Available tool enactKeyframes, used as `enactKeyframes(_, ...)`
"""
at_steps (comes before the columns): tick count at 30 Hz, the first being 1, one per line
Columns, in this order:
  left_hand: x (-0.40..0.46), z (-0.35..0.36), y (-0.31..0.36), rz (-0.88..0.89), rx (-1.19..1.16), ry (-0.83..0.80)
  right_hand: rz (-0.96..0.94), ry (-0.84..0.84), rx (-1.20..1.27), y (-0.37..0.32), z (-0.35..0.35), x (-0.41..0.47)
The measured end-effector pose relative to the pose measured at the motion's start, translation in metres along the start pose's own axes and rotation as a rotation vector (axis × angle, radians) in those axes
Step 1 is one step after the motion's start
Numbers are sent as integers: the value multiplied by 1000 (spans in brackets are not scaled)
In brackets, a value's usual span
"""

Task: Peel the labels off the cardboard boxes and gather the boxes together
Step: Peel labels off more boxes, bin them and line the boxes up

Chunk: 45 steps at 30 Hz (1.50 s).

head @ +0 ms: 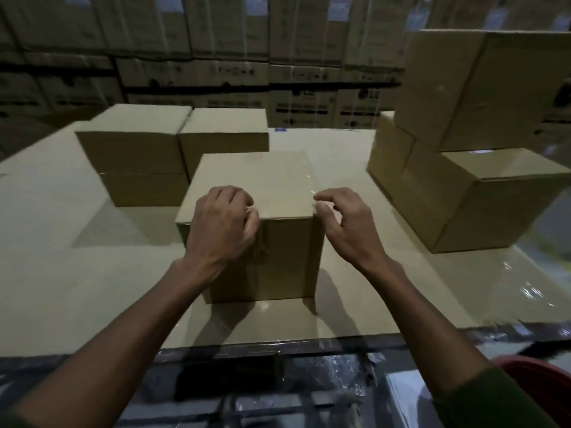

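Observation:
A plain cardboard box stands in the middle of the table, close to me. My left hand lies over its near left top edge, with curled fingers gripping that edge. At the box's near right top corner, the thumb and forefinger of my right hand pinch a thin, shiny clear label edge; the other fingers are loosely curled. The top of the box shows a glossy patch near that corner.
Two box stacks stand behind on the left. More boxes are stacked at the right, with one on top. The cardboard-covered table ends at a near edge. A wall of cartons fills the back. A red container sits at lower right.

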<state>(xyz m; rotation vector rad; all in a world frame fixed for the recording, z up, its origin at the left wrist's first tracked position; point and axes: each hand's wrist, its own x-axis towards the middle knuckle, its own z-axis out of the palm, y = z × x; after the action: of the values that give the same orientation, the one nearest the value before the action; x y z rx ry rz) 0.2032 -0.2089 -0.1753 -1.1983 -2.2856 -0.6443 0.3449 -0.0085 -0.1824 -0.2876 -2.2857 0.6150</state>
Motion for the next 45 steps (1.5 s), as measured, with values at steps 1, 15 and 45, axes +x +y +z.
enactKeyframes(1, -3, -3, -12, -33, 30, -4, -16, -29, -1, -4, 6, 4)
enactKeyframes(15, -16, 21, -31, -158, -95, -105, -41, -291, -318, 5, 7, 14)
enactKeyframes(45, 212, 172, -29, -109, -178, 4, 146, -288, -497, 193, 9, 169)
